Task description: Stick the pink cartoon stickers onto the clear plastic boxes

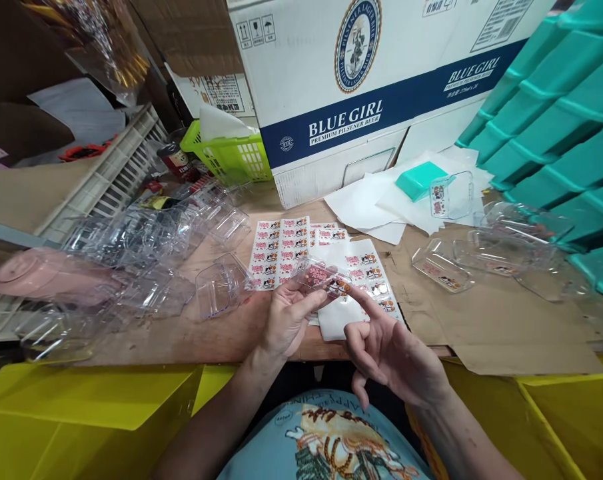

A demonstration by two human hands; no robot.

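Just above the table's front edge, my left hand point(292, 317) pinches a small clear plastic cover point(314, 272) between thumb and fingers. The cover bears a sticker with pink lettering and a cartoon cat. My right hand point(388, 347) holds nothing; its index finger stretches to the sticker's right end and appears to touch it, while the other fingers are loosely bent and apart. Beneath and behind the hands lie a sticker sheet point(280, 247) with rows of the same print and another partly peeled sheet point(364, 263), its lower left portion bare white backing.
Clear plastic covers point(156, 230) pile up on the left beside a pink object point(51, 277). Stickered covers point(444, 267) lie at right, near stacked teal boxes point(556, 127). A white beer carton point(326, 100) stands behind, next to a green basket point(231, 157). Yellow bins point(81, 407) flank my lap.
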